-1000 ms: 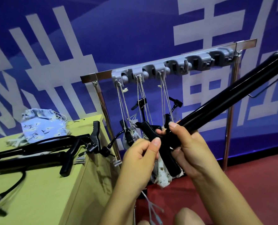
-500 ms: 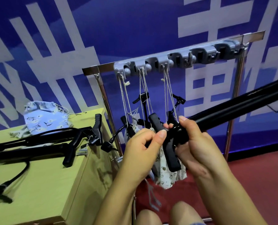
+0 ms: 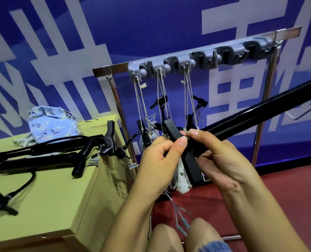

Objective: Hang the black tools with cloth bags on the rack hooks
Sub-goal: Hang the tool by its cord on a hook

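A person's right hand (image 3: 222, 159) grips a long black tool (image 3: 245, 122) by its glossy shaft near the angled handle, below the grey rack hooks (image 3: 196, 59). The left hand (image 3: 160, 160) pinches at the handle, where a small printed cloth bag (image 3: 182, 180) dangles from pale cord.

A long black tool (image 3: 251, 119) is held slanting, its shaft rising to the upper right and its T-shaped handle (image 3: 183, 151) low at the centre. A pale printed cloth bag (image 3: 182, 180) hangs beneath the handle. Three more black tools (image 3: 162, 110) are already hung by beige strings on the left hooks of the grey hook rack (image 3: 202, 55). Further black tools (image 3: 47, 157) are laid flat on the counter (image 3: 51, 197), beside a blue floral cloth bag (image 3: 51, 128).
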A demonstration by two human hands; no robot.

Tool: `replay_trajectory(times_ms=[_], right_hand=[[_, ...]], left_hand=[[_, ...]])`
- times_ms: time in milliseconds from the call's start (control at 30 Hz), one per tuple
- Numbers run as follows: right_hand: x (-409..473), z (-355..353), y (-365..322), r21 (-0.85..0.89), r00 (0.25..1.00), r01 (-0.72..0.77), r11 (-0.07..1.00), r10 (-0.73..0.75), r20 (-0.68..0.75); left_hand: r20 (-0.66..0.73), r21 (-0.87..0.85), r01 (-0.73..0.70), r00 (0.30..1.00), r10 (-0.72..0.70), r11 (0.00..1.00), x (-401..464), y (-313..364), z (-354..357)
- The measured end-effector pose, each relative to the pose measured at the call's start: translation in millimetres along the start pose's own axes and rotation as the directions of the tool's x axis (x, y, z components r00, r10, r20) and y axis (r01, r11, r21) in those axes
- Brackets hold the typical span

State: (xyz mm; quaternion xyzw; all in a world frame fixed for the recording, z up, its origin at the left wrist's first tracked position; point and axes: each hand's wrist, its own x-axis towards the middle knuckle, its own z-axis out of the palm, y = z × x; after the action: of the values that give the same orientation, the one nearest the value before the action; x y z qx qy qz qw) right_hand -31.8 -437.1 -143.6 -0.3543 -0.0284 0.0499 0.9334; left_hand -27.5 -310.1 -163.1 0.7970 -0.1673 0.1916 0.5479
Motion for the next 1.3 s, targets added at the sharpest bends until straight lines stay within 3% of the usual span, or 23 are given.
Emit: replay_trajectory(times_ms=[133, 233, 300, 400, 500, 633, 733, 833, 967, 1167, 1300], right_hand=[[4, -1, 1, 0.134, 0.998, -0.069, 0.989, 0.07, -0.001], [3, 0, -8, 0.115, 0.993, -0.12, 0.986, 0.12, 0.008], [4, -2, -22, 0.16, 0.997, -0.065, 0.985, 0.071, -0.034], [6, -9, -34, 0.217, 0.995, 0.043, 0.975, -0.022, -0.097], [8, -21, -23, 0.092, 0.996, -0.017, 0.996, 0.025, -0.084], [3, -35, -1, -0.253, 0.971, -0.171, 0.952, 0.207, 0.122], [-8, -38, 3, -0.495, 0.931, -0.041, 0.868, 0.213, 0.297], [-16, -33, -2, -0.579, 0.895, 0.017, 0.815, 0.246, 0.373], [-17, -31, -1, -0.585, 0.882, -0.011, 0.811, 0.284, 0.377], [-16, -15, 14, -0.438, 0.838, -0.075, 0.896, 0.295, 0.46], [-8, -5, 17, -0.451, 0.804, -0.095, 0.887, 0.335, 0.49]], left_hand=[[0.016, -0.015, -0.015, 1.0, 0.015, 1.0, 1, 1, 1], [0.262, -0.163, 0.203, 0.952, -0.156, 0.965, 6, 4, -13], [0.409, -0.202, 0.296, 0.892, -0.194, 0.934, 9, 9, -27], [0.392, -0.36, 0.335, 0.901, -0.184, 0.871, 13, 14, -40], [0.374, -0.586, 0.341, 0.918, -0.128, 0.735, 17, 20, -34], [0.346, -0.728, 0.287, 0.938, -0.028, 0.623, 27, 34, -22], [0.356, -0.689, 0.283, 0.934, -0.028, 0.668, 33, 41, -12], [0.396, -0.597, 0.325, 0.915, -0.083, 0.734, 32, 40, -3], [0.453, -0.598, 0.393, 0.885, -0.109, 0.698, 33, 37, -6], [0.55, -0.511, 0.462, 0.824, -0.138, 0.725, 27, 46, -2], [0.514, -0.361, 0.413, 0.836, -0.192, 0.836, 31, 45, -7]])
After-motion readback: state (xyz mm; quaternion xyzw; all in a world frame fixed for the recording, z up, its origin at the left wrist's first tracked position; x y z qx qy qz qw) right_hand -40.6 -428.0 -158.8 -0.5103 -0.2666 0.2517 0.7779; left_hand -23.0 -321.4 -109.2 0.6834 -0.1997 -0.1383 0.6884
